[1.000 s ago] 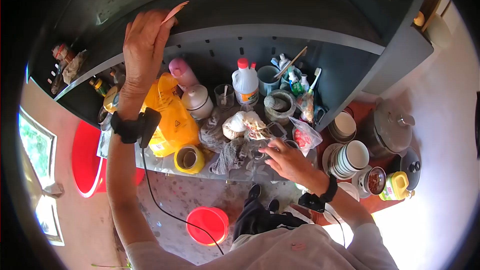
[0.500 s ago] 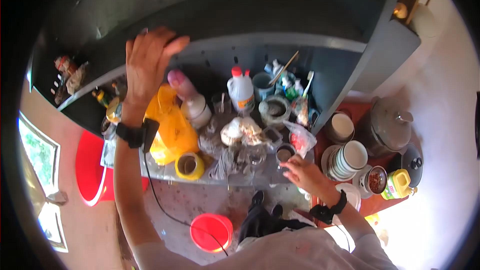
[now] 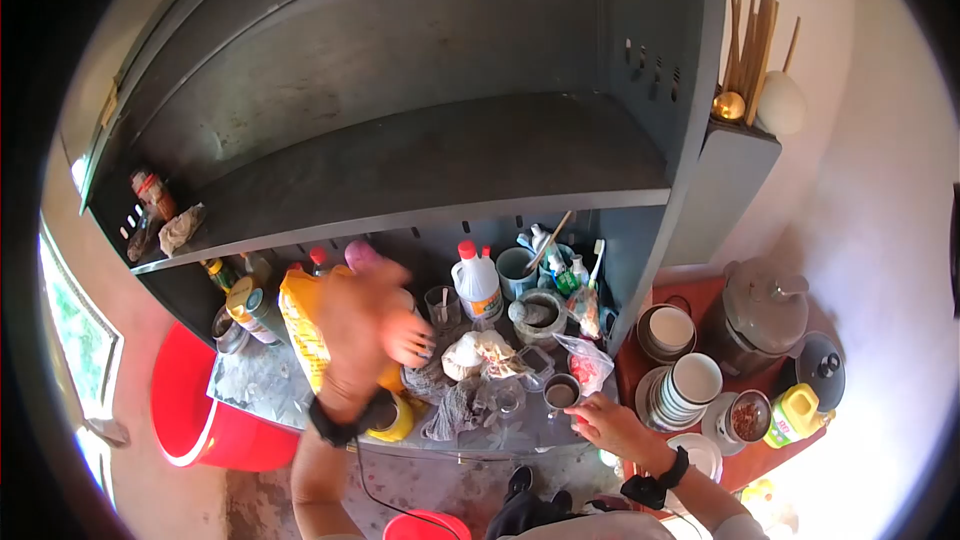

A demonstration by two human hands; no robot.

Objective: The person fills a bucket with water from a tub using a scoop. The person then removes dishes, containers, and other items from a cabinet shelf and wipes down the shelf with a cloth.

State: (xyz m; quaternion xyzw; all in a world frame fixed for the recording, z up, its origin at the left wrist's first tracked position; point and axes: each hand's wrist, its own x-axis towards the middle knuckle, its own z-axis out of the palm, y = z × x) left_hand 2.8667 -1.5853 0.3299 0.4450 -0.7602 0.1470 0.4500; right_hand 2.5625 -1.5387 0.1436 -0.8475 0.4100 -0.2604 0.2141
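My left hand [image 3: 365, 325] is smeared by motion in front of the yellow plastic bag [image 3: 298, 310] and above the yellow jar [image 3: 400, 422]; its fingers are too blurred to read. At the front edge of the counter, my right hand [image 3: 610, 430] has its fingers closed at the side of a small dark-filled cup [image 3: 562, 392], seemingly gripping it there. Behind that cup lies a clear plastic bag with red contents [image 3: 588, 364]. Grey cloth bundles [image 3: 455, 410] and a white crumpled bag [image 3: 475, 355] lie between my hands.
Overhead juts a dark metal shelf [image 3: 430, 175]. A white red-capped jug [image 3: 477, 280] and a stone mortar [image 3: 541, 315] stand at the back. Stacked bowls [image 3: 695, 385] and a lidded pot [image 3: 765, 310] occupy the right table; a red tub [image 3: 185, 400] stands left.
My left hand has come down from the shelf edge to the yellow bag. My right hand stays by the cup. The view has tilted up, showing more shelf.
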